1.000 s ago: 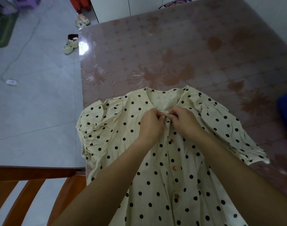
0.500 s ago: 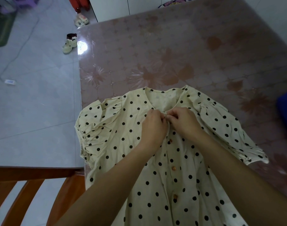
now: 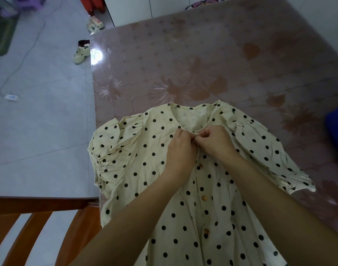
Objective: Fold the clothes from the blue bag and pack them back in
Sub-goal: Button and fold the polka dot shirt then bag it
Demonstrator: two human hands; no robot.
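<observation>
- A table [image 3: 202,54] with a glossy floral cover (pinkish brown).
- A wooden chair [image 3: 39,217] at its near left corner.
- Two pale shoes [image 3: 81,53] on the grey floor [image 3: 39,135].
- A white cable [image 3: 28,52] beside a green rug [image 3: 1,39].

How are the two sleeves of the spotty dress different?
The scrunched sleeve looks short and bunchy; the other sleeve, toward the blue bag, lies stretched out long. The scrunched sleeve pokes just past the table edge, while the other sleeve rests fully on the table. Both belong to one dress and are cream with black dots and puffy gathers.
</observation>
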